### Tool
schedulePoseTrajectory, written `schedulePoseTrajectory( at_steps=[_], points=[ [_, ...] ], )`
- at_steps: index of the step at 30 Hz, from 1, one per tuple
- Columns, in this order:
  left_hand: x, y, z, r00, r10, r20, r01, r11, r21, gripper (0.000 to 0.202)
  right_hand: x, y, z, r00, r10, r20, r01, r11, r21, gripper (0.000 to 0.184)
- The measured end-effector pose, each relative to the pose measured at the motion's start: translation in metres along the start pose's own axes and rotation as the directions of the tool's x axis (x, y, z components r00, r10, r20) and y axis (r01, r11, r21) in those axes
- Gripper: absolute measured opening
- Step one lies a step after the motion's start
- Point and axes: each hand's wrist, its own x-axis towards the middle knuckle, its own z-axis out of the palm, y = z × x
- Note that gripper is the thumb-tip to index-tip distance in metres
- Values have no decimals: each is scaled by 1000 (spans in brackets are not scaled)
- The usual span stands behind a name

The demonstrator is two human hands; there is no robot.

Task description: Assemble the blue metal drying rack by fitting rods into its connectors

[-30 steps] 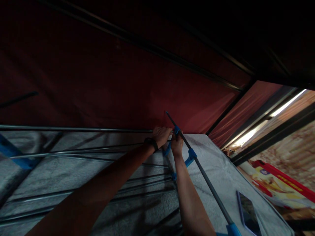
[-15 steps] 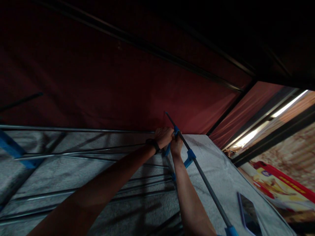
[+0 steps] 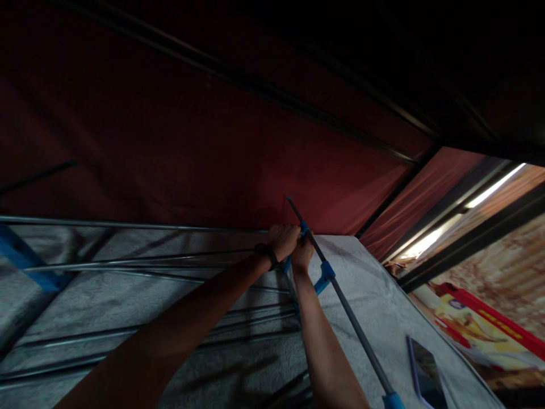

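Note:
My left hand (image 3: 283, 238), with a dark band at its wrist, is closed around the right end of a long grey metal tube (image 3: 170, 226). That end meets a blue plastic connector (image 3: 304, 227) on a slanting grey pole (image 3: 355, 324). Just below it, my right hand (image 3: 302, 255) is closed at the same connector; its fingers are partly hidden. Further down the pole sits another blue connector (image 3: 326, 272) with a side arm. The exact fit between tube and connector is covered by my hands.
Several loose metal tubes (image 3: 170, 261) lie across the grey cloth-like surface (image 3: 374, 307) under my arms. A blue bracket (image 3: 25, 255) stands at left. A phone (image 3: 426, 372) lies at lower right, near a red and yellow package (image 3: 481, 324). Dark red fabric (image 3: 191, 147) rises behind.
The view has shifted slightly. My hands stay at the joint, and my right hand appears tucked a little further behind the connector, close to my left.

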Motion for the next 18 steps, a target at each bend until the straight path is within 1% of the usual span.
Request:
schedulePoseTrajectory(
  at_steps=[3,4,6,8,10,12,13,15,16,17,18],
  points=[
    [-1,5,-4,999,29,-17,-28,999,45,27,3,6,-1,999,-28,29,28,1000,13,12],
    [-3,7,-6,998,56,-34,-54,996,70,26,4,9,-2,998,-42,42,40,999,30,15],
    [-12,10,-9,984,142,-102,-128,982,138,28,5,15,-2,996,-69,58,65,996,68,23],
    [-33,7,-11,950,263,-167,-225,950,215,34,3,25,-2,994,-87,66,80,992,98,27],
    [-64,-3,-10,905,390,-168,-339,902,266,38,-4,35,-2,996,-74,52,69,992,103,30],
    [-101,-21,-10,872,477,-108,-431,855,287,37,-20,41,-5,999,-45,-11,46,996,74,36],
    [-120,-34,-11,866,496,-70,-458,840,290,36,-31,42,-7,998,-35,-57,38,998,46,41],
    [-152,-64,-19,869,494,5,-475,832,286,34,-58,35,-12,992,-50,-119,47,999,-23,44],
    [-165,-81,-25,879,475,39,-465,839,283,34,-72,28,-13,991,-84,-103,79,996,-52,42],
    [-176,-97,-32,896,440,65,-440,853,280,34,-85,19,-13,989,-136,-51,133,989,-67,39],
    [-186,-113,-39,918,388,77,-394,876,278,33,-98,7,-12,978,-205,33,206,976,-67,36]
  ],
)
